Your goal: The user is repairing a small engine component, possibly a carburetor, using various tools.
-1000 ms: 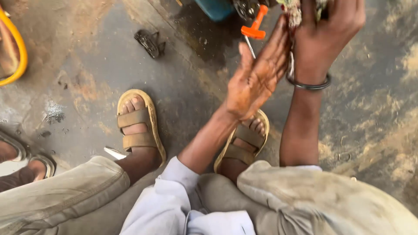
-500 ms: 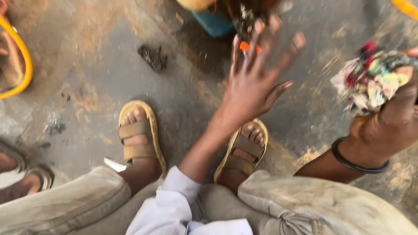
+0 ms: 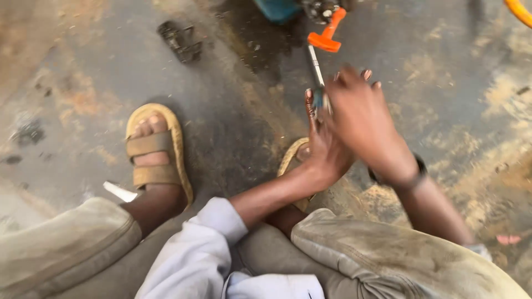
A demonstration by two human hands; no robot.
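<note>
My left hand (image 3: pixel 320 152) is raised above my right foot, fingers pointing up and palm turned to the right. My right hand (image 3: pixel 360 119), a dark bangle (image 3: pixel 400 173) on its wrist, presses flat against it, blurred by motion. A small blue bit (image 3: pixel 320 101) shows between the fingertips; I cannot tell what it is. The coloured rag is out of sight. Just beyond the hands, an orange-handled screwdriver (image 3: pixel 326 40) lies on the stained concrete floor (image 3: pixel 454 99), its metal shaft pointing toward my fingers.
I sit with knees bent in dusty trousers, my feet in tan sandals (image 3: pixel 155 152). A black metal part (image 3: pixel 180 40) lies at the far left, a blue object (image 3: pixel 280 8) at the top edge and a yellow hose (image 3: pixel 519 11) at the top right. A white scrap (image 3: pixel 121 192) rests by my left ankle.
My right hand has swung in from the right, where it held a coloured rag, and now lies against my left palm. The rag is no longer in view.
</note>
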